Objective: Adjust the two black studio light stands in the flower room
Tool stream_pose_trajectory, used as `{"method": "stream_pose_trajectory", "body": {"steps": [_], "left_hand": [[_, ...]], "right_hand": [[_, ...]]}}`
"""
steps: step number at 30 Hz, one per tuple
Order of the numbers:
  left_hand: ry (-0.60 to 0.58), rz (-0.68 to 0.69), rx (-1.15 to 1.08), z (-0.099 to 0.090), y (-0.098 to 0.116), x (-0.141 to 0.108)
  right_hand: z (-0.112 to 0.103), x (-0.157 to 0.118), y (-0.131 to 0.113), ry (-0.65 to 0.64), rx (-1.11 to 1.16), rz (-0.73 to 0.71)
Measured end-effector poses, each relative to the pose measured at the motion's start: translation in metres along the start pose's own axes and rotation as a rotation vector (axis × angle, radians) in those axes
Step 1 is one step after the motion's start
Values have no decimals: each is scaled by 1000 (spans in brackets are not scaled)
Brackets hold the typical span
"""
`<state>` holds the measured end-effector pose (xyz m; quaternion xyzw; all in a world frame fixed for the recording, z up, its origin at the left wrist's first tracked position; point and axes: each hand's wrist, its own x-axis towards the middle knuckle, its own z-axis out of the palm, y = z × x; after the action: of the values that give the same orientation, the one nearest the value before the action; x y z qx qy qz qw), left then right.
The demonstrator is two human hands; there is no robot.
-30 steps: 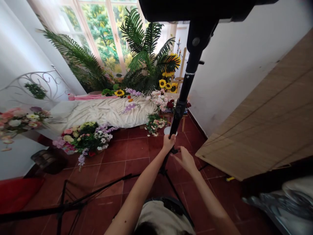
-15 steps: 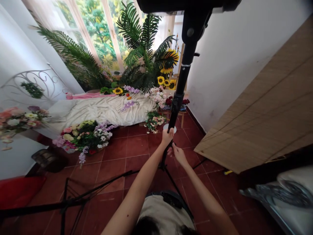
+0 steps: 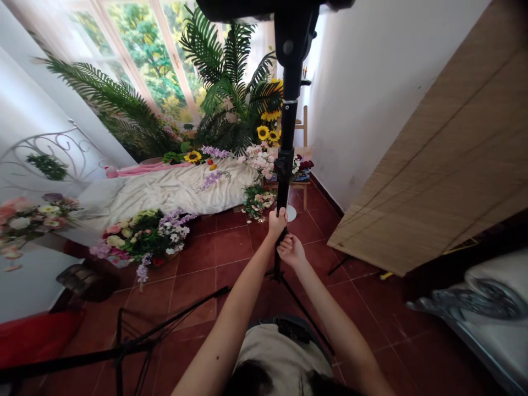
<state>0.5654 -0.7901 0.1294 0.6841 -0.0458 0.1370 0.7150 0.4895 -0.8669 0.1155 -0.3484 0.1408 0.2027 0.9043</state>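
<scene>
A black light stand (image 3: 284, 190) rises almost upright in front of me, a dark fixture (image 3: 247, 8) at its top cut off by the frame's upper edge. My left hand (image 3: 277, 223) is wrapped round its pole, thumb upward. Just below and to the right, my right hand (image 3: 292, 250) is closed against the lower pole with fingers curled in. The small part under those fingers is hidden. Beneath the hands, the stand's thin legs (image 3: 303, 305) spread over the tiles.
Another black stand (image 3: 136, 346) lies low across the left floor. Flower bouquets (image 3: 142, 234) border a bed with a cream blanket (image 3: 165, 190). A tilted wooden blind (image 3: 433, 143) is at right, near an ornate silver-framed piece (image 3: 478, 313). Palm leaves (image 3: 231, 82) stand by the window.
The top of the stand has swung left in view, so the pole is more upright. My right hand has turned, and its fingers are curled tighter by the pole.
</scene>
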Motion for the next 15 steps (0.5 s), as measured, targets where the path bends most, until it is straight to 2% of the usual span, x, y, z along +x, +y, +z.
{"method": "stream_pose_trajectory", "body": {"steps": [3,5,7,9,11,13,15], "left_hand": [[-7,15,-6,0,-1,-1],[-13,16,1,0,-2,-1],[-16,12,1,1,-3,0],[-10,13,-14,2,-4,0],[-6,14,-34,3,-5,-1],[-6,15,-45,3,-5,-1],[-5,15,-47,3,-4,-3]], "right_hand": [[-6,6,5,-23,-99,22],[-12,6,6,-10,-292,18],[-20,2,6,89,-570,-119],[-27,-6,4,212,-897,-365],[-31,-16,1,270,-1207,-563],[-32,-24,-3,274,-1444,-642],[-29,-27,-9,279,-1614,-651]]}}
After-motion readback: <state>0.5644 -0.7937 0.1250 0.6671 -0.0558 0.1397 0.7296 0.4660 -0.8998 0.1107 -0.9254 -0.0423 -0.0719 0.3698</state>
